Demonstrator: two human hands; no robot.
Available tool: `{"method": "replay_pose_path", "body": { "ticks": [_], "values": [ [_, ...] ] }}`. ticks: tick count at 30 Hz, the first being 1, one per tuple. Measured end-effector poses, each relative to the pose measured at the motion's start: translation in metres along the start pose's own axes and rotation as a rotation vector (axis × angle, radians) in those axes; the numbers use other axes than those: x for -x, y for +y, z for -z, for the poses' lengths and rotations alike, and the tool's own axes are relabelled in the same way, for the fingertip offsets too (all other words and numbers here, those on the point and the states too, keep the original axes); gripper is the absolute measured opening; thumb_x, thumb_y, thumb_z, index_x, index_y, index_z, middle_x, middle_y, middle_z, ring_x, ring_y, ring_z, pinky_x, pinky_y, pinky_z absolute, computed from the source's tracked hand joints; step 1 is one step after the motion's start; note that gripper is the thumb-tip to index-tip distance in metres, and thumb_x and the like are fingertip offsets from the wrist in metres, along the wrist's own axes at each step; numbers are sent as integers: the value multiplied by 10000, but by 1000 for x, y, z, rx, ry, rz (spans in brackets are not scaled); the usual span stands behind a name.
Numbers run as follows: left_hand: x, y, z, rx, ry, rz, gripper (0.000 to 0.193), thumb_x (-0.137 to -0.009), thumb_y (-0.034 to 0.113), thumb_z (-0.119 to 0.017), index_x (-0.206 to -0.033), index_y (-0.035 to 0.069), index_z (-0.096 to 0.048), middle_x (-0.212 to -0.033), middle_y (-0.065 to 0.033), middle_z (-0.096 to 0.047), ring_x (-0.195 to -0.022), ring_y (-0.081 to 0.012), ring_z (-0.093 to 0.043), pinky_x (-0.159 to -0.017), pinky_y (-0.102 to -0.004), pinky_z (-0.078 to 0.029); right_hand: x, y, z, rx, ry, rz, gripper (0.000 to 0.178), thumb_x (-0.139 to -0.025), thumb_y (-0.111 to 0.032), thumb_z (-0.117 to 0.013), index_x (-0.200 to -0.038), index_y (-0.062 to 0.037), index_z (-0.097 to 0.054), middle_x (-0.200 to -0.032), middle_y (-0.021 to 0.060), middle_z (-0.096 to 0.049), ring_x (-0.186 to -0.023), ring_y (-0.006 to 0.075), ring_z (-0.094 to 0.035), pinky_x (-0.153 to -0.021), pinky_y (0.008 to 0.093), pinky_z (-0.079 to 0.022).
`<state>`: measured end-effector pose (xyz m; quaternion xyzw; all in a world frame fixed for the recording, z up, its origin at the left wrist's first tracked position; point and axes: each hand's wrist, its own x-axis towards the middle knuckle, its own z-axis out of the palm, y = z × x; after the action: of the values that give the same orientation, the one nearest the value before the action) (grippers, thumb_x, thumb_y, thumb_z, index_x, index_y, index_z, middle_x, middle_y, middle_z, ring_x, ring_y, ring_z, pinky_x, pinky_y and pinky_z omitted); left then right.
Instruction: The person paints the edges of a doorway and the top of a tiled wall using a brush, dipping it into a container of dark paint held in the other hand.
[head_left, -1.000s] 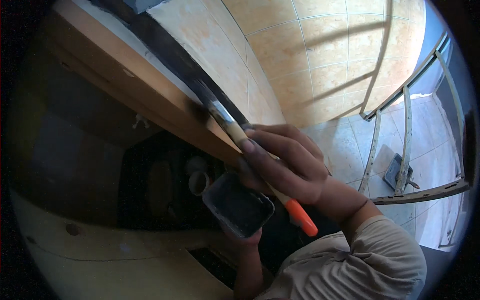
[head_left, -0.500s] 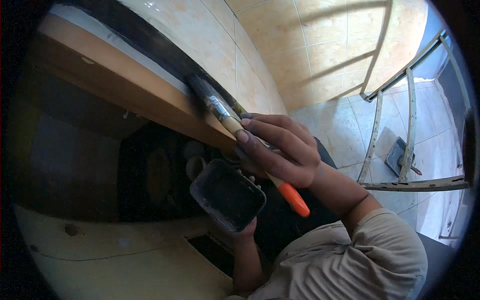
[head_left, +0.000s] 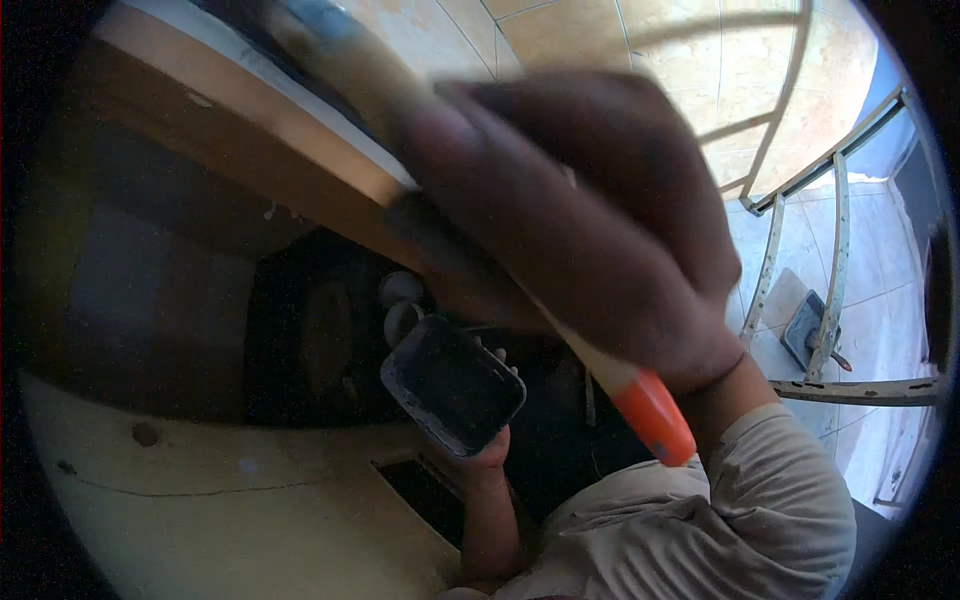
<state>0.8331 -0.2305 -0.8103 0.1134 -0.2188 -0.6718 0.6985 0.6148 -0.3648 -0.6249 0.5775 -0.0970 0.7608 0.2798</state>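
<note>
My right hand point(head_left: 585, 200) is large in the upper middle and closed around a paintbrush point(head_left: 650, 410) with a pale handle and orange end. The brush's metal band and head point up left along a dark strip and are smeared by motion; whether the bristles touch it I cannot tell. Lower down, my left hand point(head_left: 487, 452) holds a rectangular tray point(head_left: 410, 405) from beneath, its fingertips showing at the right rim. The tray's inside is dark with paint-like smears. A brown wooden beam point(head_left: 230, 130) with a white edge runs beside the strip.
A metal ladder point(head_left: 837, 265) stands at right on the pale tiled floor. Behind its rungs lies a second dark tray point(head_left: 801, 335) with a tool in it. Tiled wall point(head_left: 570, 35) rises at the top. Round pale containers point(head_left: 401, 322) sit in shadow beyond my left hand.
My right hand and the brush have moved up and left along the strip, appearing larger and closer. The tray in my left hand has stayed nearly in place.
</note>
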Motion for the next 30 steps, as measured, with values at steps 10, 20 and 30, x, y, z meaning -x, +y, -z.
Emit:
{"method": "replay_pose_path", "body": {
  "ticks": [10,20,30],
  "values": [
    [13,-9,23,-474,148,-119,727,-1016,566,-511,-1582,140,-353,-1537,-176,-492,-1371,-412,-514,-1162,-605,-386,46,-29,35,-38,-241,-159,335,-782,-84,-812,-1071,52,-710,-921,162,-699,-745,264,-706,-584,324,-575],
    [7,-8,-1,-186,82,-97,666,-1032,529,-473,-1577,156,-379,-1548,-184,-475,-1388,-421,-489,-1174,-638,-354,-1,-10,27,-11,-158,-33,393,-863,-83,-807,-1221,19,-682,-994,178,-715,-830,230,-724,-671,298,-610],
    [23,-8,37,-24,48,3,781,-1001,633,-462,-1612,170,-314,-1603,-211,-396,-1431,-516,-392,-1167,-642,-334,117,-56,63,21,-402,-243,281,-830,17,-784,-1104,29,-727,-969,170,-725,-855,305,-759,-693,352,-639]
  ]
}}
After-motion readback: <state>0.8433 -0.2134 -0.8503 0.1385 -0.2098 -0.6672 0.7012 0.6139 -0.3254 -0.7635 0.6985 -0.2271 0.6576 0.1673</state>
